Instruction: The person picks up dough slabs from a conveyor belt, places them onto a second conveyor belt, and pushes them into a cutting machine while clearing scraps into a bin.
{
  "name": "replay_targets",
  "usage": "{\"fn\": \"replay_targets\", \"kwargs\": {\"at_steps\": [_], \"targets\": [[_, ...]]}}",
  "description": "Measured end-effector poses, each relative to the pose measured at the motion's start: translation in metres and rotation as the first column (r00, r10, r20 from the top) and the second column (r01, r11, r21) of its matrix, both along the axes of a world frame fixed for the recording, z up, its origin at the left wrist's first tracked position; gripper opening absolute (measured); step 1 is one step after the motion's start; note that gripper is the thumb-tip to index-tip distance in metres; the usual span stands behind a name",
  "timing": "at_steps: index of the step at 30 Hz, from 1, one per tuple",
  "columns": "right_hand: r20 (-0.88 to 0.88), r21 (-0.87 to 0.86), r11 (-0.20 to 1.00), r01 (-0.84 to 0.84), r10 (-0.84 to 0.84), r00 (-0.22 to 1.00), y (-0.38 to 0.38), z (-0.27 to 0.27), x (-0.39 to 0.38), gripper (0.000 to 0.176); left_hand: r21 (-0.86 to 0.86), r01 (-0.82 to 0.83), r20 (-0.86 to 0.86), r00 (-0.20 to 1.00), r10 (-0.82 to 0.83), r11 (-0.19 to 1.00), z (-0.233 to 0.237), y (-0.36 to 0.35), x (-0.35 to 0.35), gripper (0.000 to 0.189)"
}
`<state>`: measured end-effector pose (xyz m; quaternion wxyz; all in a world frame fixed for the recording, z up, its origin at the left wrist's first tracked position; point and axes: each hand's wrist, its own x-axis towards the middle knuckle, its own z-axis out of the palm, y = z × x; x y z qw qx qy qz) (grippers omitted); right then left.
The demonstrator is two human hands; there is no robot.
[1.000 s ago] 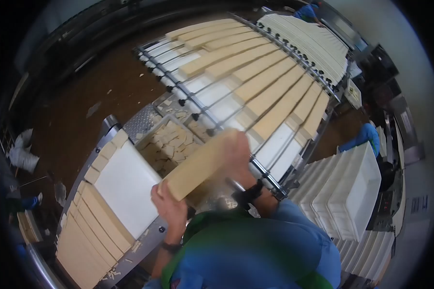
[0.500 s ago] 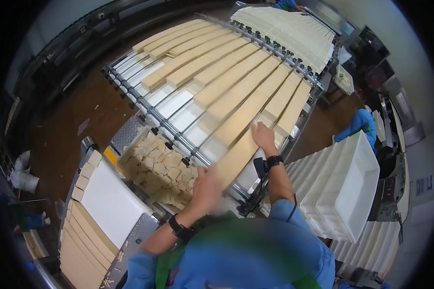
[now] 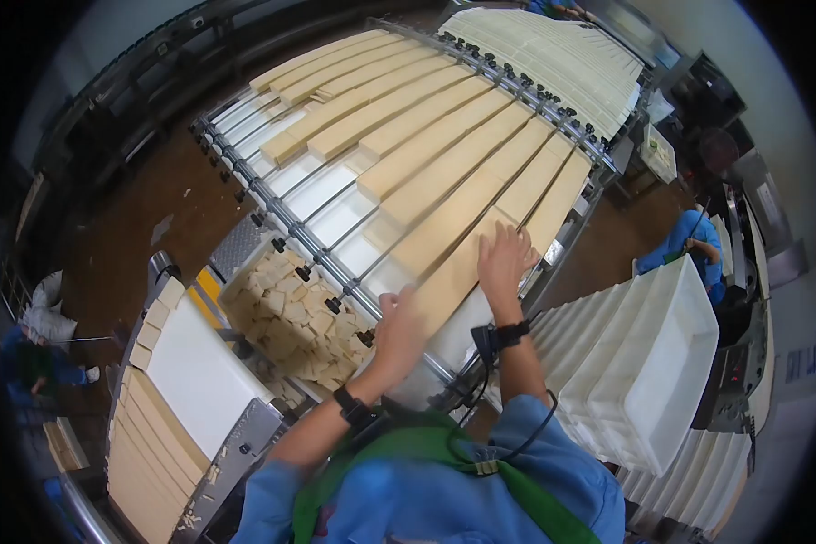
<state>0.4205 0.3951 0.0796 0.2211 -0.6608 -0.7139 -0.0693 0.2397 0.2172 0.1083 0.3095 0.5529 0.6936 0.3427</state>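
My left hand [image 3: 399, 337] is at the near end of a long cream-coloured strip [image 3: 455, 279], its fingers curled against that end and slightly blurred. Across the same strip, farther up, my right hand [image 3: 506, 263] lies with its fingers spread. The strip has a smooth top and rests on the slatted table, in line with another strip [image 3: 528, 189] beyond it. To the left runs a neighbouring strip [image 3: 444, 218]. The undersides of both hands are hidden.
A metal rail [image 3: 310, 243] with black knobs borders the table. Below it stands a bin of cut pieces [image 3: 281, 313], beside a white conveyor [image 3: 204, 363]. White trays [image 3: 666, 363] are stacked at right. A person in blue [image 3: 675, 240] is behind them.
The strip and my left hand have shifted slightly away from me. My right hand has gone from closed fingers at the strip's edge to spread fingers on top.
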Motion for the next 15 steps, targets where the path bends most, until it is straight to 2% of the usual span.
{"fn": "replay_targets", "kwargs": {"at_steps": [2,3,5,6,8,11,14,15], "targets": [[-0.018,-0.035,0.991,-0.128,0.127,0.992,-0.020,-0.010,0.003,0.056,-0.024,-0.032,0.029,0.999,0.033,0.999,-0.014,0.009,0.006,0.063],[-0.014,-0.038,0.990,-0.133,0.133,0.991,-0.027,-0.017,0.005,0.056,-0.048,0.002,0.024,1.000,-0.001,0.999,-0.023,0.011,0.007,0.065],[-0.119,-0.071,0.976,-0.206,0.197,0.973,-0.029,-0.033,0.010,0.061,-0.066,0.033,0.021,0.999,-0.032,0.997,-0.026,0.014,0.010,0.066],[-0.119,-0.071,0.976,-0.206,0.197,0.973,-0.020,-0.036,0.013,0.061,-0.070,0.037,0.025,0.999,-0.036,0.997,-0.024,0.012,0.009,0.067],[-0.157,0.092,0.976,-0.195,0.208,0.965,0.009,-0.039,0.028,0.065,-0.080,0.045,0.028,0.999,-0.043,0.996,-0.027,0.008,0.008,0.069],[-0.058,0.117,0.983,-0.140,0.148,0.987,0.060,-0.046,0.039,0.064,-0.079,0.063,0.044,0.997,-0.060,0.995,-0.032,0.011,0.007,0.069],[-0.111,0.091,0.981,-0.173,0.182,0.977,0.088,-0.048,0.041,0.061,-0.095,0.031,0.055,0.998,-0.026,0.995,-0.028,0.013,0.008,0.076],[-0.113,0.090,0.980,-0.179,0.189,0.975,0.087,-0.044,0.037,0.061,-0.054,0.052,0.035,0.998,-0.050,0.997,-0.021,0.011,0.009,0.081]]}}
